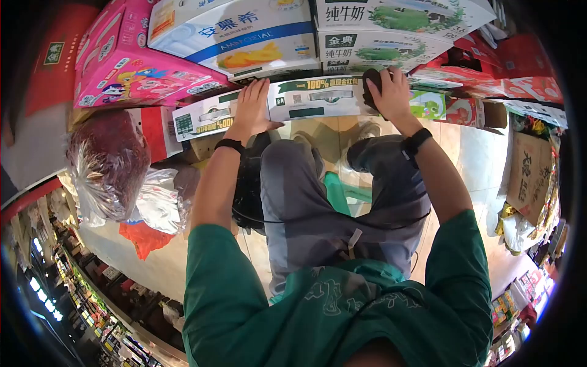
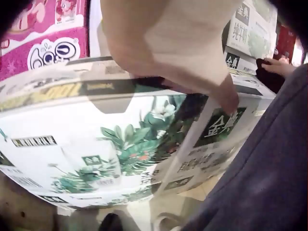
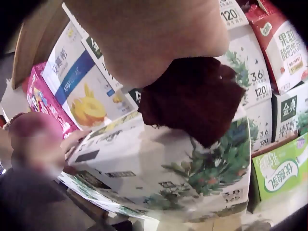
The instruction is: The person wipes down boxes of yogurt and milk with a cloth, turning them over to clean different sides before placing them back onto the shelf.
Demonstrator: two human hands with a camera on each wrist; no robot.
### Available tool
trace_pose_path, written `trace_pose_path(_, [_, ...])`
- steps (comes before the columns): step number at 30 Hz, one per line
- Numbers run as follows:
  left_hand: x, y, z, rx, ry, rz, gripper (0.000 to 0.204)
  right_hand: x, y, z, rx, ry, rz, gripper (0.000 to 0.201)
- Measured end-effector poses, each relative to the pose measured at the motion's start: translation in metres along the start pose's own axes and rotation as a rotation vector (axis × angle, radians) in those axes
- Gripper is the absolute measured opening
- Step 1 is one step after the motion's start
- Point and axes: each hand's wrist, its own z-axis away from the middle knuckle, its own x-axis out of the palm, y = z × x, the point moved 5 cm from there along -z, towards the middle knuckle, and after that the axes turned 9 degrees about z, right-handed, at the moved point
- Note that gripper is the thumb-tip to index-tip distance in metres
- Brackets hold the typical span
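Observation:
Two white milk cartons stand side by side in front of the knees, the left carton and the right carton, with leafy prints on their front faces. My left hand rests across the top where they meet, fingers stretched forward and thumb at the front edge of the right carton. A dark brown cloth is bunched under my right hand, which grips it against the top of the right carton near its right end. The palm hides part of the cloth in the right wrist view.
Behind stand stacked white milk boxes, a blue-and-white yogurt box and a pink box. Right of the cartons sits a green box. Filled plastic bags lie on the left; a brown cardboard box is at the right.

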Motion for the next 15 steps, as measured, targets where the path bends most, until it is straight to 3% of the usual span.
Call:
trace_pose_path(2, [0.005,0.006,-0.003,0.099,0.093,0.045,0.117,0.019,-0.006,0.004,-0.075,0.032,-0.107,0.051])
trace_pose_path(5, [0.007,0.006,-0.004,0.111,0.119,0.072,0.116,0.026,-0.025,0.012,-0.064,0.080,-0.061,0.056])
trace_pose_path(10, [0.010,-0.001,-0.005,0.153,0.196,0.102,0.116,0.039,-0.043,0.017,0.039,0.097,0.029,0.063])
trace_pose_path(15, [0.010,-0.007,-0.002,0.166,0.185,0.179,0.126,0.064,-0.109,0.009,-0.111,0.046,-0.067,0.063])
